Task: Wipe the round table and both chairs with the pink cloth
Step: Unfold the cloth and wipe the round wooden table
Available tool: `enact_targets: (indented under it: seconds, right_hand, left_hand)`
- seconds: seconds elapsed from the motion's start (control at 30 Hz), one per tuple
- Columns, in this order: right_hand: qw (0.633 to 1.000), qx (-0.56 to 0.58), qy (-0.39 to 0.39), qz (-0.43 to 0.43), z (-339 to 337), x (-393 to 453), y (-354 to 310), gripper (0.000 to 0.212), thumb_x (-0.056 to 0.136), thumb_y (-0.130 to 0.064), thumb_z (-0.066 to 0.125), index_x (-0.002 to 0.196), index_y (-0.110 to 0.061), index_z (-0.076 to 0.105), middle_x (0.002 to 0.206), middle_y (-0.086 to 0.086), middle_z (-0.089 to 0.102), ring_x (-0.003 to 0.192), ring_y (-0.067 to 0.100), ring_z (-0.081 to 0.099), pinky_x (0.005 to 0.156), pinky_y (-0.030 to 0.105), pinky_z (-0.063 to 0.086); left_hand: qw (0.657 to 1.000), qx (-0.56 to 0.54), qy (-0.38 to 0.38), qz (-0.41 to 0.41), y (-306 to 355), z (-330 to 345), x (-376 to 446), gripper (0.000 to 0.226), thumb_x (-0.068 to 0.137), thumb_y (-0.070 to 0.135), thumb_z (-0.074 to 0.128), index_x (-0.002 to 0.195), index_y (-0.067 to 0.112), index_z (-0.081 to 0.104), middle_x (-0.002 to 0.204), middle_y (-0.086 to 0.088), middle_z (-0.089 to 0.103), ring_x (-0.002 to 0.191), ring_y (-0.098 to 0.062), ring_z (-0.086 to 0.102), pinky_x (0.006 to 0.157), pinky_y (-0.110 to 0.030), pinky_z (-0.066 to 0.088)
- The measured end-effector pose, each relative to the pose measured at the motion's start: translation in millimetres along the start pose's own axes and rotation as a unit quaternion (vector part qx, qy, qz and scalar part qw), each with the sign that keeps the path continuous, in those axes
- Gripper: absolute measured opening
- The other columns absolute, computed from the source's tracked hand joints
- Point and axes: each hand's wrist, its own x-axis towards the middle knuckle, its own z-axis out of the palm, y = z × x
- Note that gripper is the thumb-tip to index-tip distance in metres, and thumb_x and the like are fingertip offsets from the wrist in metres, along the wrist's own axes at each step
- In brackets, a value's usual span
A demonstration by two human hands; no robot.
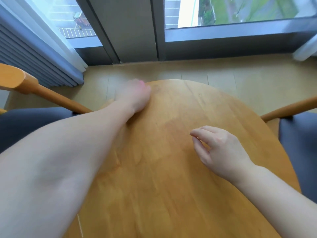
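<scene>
Risk: pink cloth (141,83), only a sliver visible under the blurred left hand (137,97) at the desk's far-left edge, could slide off the rim onto the floor (240,86); left grip on it cannot be told.
Right hand (221,152): loosely curled, holding nothing, near centre.
Desk (171,169): round, smooth honey-coloured wood, faint damp sheen.
Chairs (34,86) (298,145): wooden arms, dark padded seats, unwiped by appearance.
</scene>
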Motion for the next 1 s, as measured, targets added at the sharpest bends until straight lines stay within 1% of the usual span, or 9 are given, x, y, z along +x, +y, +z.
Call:
enact_targets:
  seconds: [0.1,0.3,0.4,0.5,0.67,0.77,0.87,1.0]
  right_hand:
    - [1.0,-0.006,0.005,0.017,-10,-6,13,0.009,0.084,-0.003,0.066,0.091,-0.004,0.072,0.077,0.006,0.069,0.067,0.029,0.065,0.055,0.038,0.053]
    - [0.999,-0.015,0.014,0.034,-28,-22,30,0.01,0.085,-0.004,0.065,0.091,-0.004,0.072,0.079,0.006,0.069,0.07,0.029,0.066,0.057,0.039,0.053]
    - [0.999,-0.02,0.022,0.037,-34,-31,37,0.01,0.085,-0.004,0.065,0.091,-0.005,0.072,0.08,0.005,0.07,0.07,0.027,0.066,0.057,0.038,0.054]
    - [0.999,-0.02,0.027,0.042,-42,-40,46,0.011,0.085,-0.006,0.063,0.091,-0.005,0.072,0.081,0.005,0.07,0.071,0.028,0.066,0.058,0.04,0.054]
    - [0.997,-0.025,0.047,0.055,-63,-53,60,0.011,0.085,-0.005,0.064,0.092,-0.004,0.072,0.084,0.005,0.071,0.075,0.025,0.068,0.063,0.04,0.056]
    - [0.995,-0.035,0.063,0.066,-76,-65,69,0.016,0.086,-0.01,0.058,0.091,-0.005,0.073,0.083,0.004,0.072,0.074,0.024,0.068,0.063,0.038,0.056]
    - [0.993,-0.044,0.08,0.079,-88,-77,78,0.017,0.085,-0.011,0.058,0.091,-0.006,0.073,0.083,0.003,0.072,0.074,0.024,0.068,0.062,0.037,0.056]
    - [0.989,-0.052,0.099,0.093,-100,-93,89,0.018,0.085,-0.011,0.058,0.092,-0.006,0.074,0.085,0.002,0.072,0.074,0.021,0.068,0.064,0.036,0.056]
  left_hand:
    - [0.999,0.013,0.002,0.032,28,3,9,0.049,0.091,0.052,0.027,0.106,0.015,0.056,0.108,-0.009,0.062,0.099,-0.03,0.053,0.079,-0.037,0.035]
    - [0.997,0.032,-0.022,0.067,70,6,20,0.05,0.091,0.051,0.025,0.11,0.015,0.054,0.114,-0.01,0.06,0.105,-0.032,0.051,0.088,-0.042,0.036]
    - [0.994,0.036,-0.024,0.098,96,7,20,0.048,0.091,0.05,0.025,0.107,0.015,0.054,0.112,-0.01,0.06,0.102,-0.031,0.05,0.088,-0.041,0.035]
    - [0.989,0.042,-0.012,0.139,124,10,15,0.05,0.09,0.053,0.027,0.104,0.015,0.055,0.109,-0.01,0.061,0.101,-0.03,0.052,0.088,-0.04,0.034]
    - [0.978,0.037,0.002,0.206,170,18,1,0.055,0.088,0.059,0.027,0.102,0.016,0.057,0.108,-0.009,0.061,0.103,-0.029,0.052,0.091,-0.04,0.033]
    - [0.969,0.038,-0.006,0.243,194,23,-8,0.057,0.088,0.06,0.026,0.105,0.016,0.058,0.112,-0.008,0.061,0.106,-0.028,0.051,0.092,-0.038,0.032]
    - [0.956,0.038,-0.015,0.291,217,29,-22,0.055,0.088,0.06,0.027,0.104,0.017,0.058,0.113,-0.007,0.061,0.11,-0.027,0.049,0.094,-0.037,0.03]
    - [0.94,0.038,-0.024,0.339,240,33,-42,0.052,0.088,0.059,0.028,0.101,0.018,0.058,0.109,-0.004,0.061,0.106,-0.025,0.049,0.097,-0.038,0.031]
